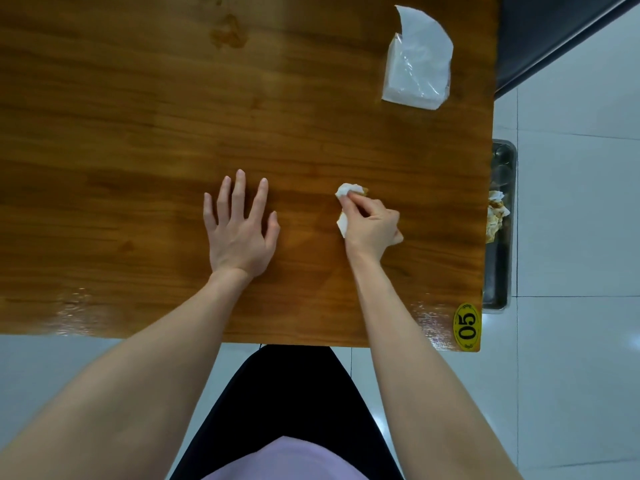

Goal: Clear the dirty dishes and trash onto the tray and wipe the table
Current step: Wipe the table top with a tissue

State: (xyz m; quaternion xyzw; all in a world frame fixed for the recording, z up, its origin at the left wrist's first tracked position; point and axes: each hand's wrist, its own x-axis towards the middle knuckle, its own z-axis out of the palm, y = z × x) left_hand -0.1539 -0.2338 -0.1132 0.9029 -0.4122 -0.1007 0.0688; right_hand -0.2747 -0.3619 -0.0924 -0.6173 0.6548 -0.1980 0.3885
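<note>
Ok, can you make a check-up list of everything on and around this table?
Surface: brown wooden table, brownish smear on its far side, yellow oval 05 sticker at the near right corner.
Job's things: crumpled white tissue; metal tray past the table's right edge, holding stained crumpled tissues.
Clutter: plastic-wrapped pack of white napkins.
Hands: left hand flat on the table; right hand grips the white tissue.
Cables: nothing seen.
Surroundings: pale tiled floor, dark seat.

The left hand [239,230] lies flat with its fingers spread. To its right, the right hand [372,228] has its fingers curled in a pinch.
</note>
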